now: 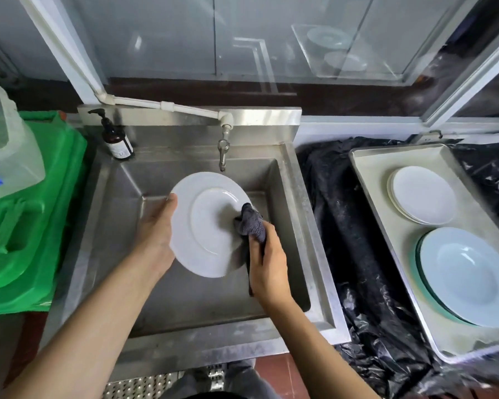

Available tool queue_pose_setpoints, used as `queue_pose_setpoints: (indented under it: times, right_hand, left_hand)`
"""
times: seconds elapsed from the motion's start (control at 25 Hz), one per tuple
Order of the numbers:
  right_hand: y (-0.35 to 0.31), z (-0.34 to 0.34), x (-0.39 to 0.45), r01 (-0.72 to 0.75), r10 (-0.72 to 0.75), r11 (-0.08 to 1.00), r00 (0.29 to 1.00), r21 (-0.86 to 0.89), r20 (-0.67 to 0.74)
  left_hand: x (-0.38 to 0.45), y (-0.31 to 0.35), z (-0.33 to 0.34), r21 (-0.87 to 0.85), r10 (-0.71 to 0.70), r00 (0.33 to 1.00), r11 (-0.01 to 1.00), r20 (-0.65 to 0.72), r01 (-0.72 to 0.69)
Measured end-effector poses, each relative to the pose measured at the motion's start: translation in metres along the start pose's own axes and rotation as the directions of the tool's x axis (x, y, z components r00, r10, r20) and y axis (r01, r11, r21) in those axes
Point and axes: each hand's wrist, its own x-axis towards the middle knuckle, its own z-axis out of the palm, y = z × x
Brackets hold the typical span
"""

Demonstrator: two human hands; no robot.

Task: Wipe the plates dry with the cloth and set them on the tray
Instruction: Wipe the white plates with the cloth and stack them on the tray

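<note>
Two hands work over the steel sink (288, 197). The left hand (156, 234) grips the white plate (205, 223) at its left rim: thumb on the upper face, palm under the edge, remaining fingers hidden behind the plate. The plate is held tilted above the basin, clear of the sink floor, w/ its top edge just below the tap (224, 148). The right hand (267, 263) is curled around the grey cloth (251, 221); the bunched end of the cloth presses on the plate's right side, at the edge of the centre well.

Right of the sink, approx. level w/ it, the tray (369, 180) sits on black plastic sheeting (343, 226). The tray carries 2 stacks: small white plates (424, 194) at the far end, and a wide-rimmed deep plate (470, 275) on top of green-edged plates at the near end. The stacks sit close together but apart.

Other items: a brown pump bottle (116, 138) stands on the sink's rear-left corner. A green bin (32, 214) sits left of the sink, w/ a clear plastic container (9, 148) on top of it.
</note>
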Motion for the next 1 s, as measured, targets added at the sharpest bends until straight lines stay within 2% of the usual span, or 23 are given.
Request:
queue_pose_setpoints:
  times: [0.08, 0.16, 0.2, 0.28, 0.36, 0.4, 0.52, 0.6, 0.72, 0.84, 1.0]
  right_hand:
    - [0.017, -0.018, 0.006, -0.127, 0.125, 0.991, 0.991, -0.034, -0.053]
    - [0.034, -0.039, 0.012, -0.203, 0.189, 0.969, 0.976, -0.137, -0.112]
    - [0.044, -0.051, 0.014, -0.220, 0.196, 0.955, 0.971, -0.201, -0.134]
    - [0.064, -0.075, 0.017, -0.165, 0.115, 0.913, 0.981, -0.373, -0.153]
    - [0.087, -0.091, 0.016, -0.078, 0.013, 0.807, 0.993, -0.586, -0.116]
    - [0.100, -0.096, 0.013, -0.071, 0.027, 0.735, 0.997, -0.674, -0.076]
    - [0.140, -0.096, -0.013, -0.098, 0.271, 0.505, 0.961, -0.857, 0.049]
    - [0.161, -0.095, -0.030, -0.092, 0.359, 0.456, 0.929, -0.885, 0.088]
    - [0.168, -0.095, -0.031, -0.093, 0.321, 0.495, 0.944, -0.864, 0.082]
    - [0.173, -0.104, -0.029, -0.024, 0.270, 0.483, 0.955, -0.875, 0.123]
    - [0.173, -0.121, -0.028, 0.020, 0.275, 0.485, 0.946, -0.875, 0.174]
  left_hand:
    - [-0.003, -0.016, 0.006, 0.049, -0.032, 0.999, 0.998, 0.012, 0.032]
    - [-0.001, -0.029, 0.012, 0.089, -0.033, 0.999, 0.996, 0.026, 0.030]
    - [0.000, -0.034, 0.014, 0.098, -0.025, 0.999, 0.995, 0.028, 0.022]
    - [0.002, -0.040, 0.018, 0.120, -0.007, 0.999, 0.993, 0.035, 0.002]
    - [0.003, -0.045, 0.024, 0.153, 0.007, 0.999, 0.988, 0.043, -0.013]
    - [0.003, -0.049, 0.027, 0.166, 0.011, 0.999, 0.986, 0.042, -0.018]
    - [0.003, -0.058, 0.033, 0.194, 0.014, 0.999, 0.981, 0.036, -0.021]
    - [0.003, -0.063, 0.036, 0.222, 0.013, 0.999, 0.975, 0.045, -0.023]
    - [0.000, -0.070, 0.042, 0.259, 0.023, 0.999, 0.965, 0.036, -0.032]
    - [-0.003, -0.071, 0.050, 0.274, 0.045, 0.998, 0.960, 0.031, -0.052]
    - [-0.006, -0.071, 0.055, 0.264, 0.063, 0.997, 0.962, 0.041, -0.072]
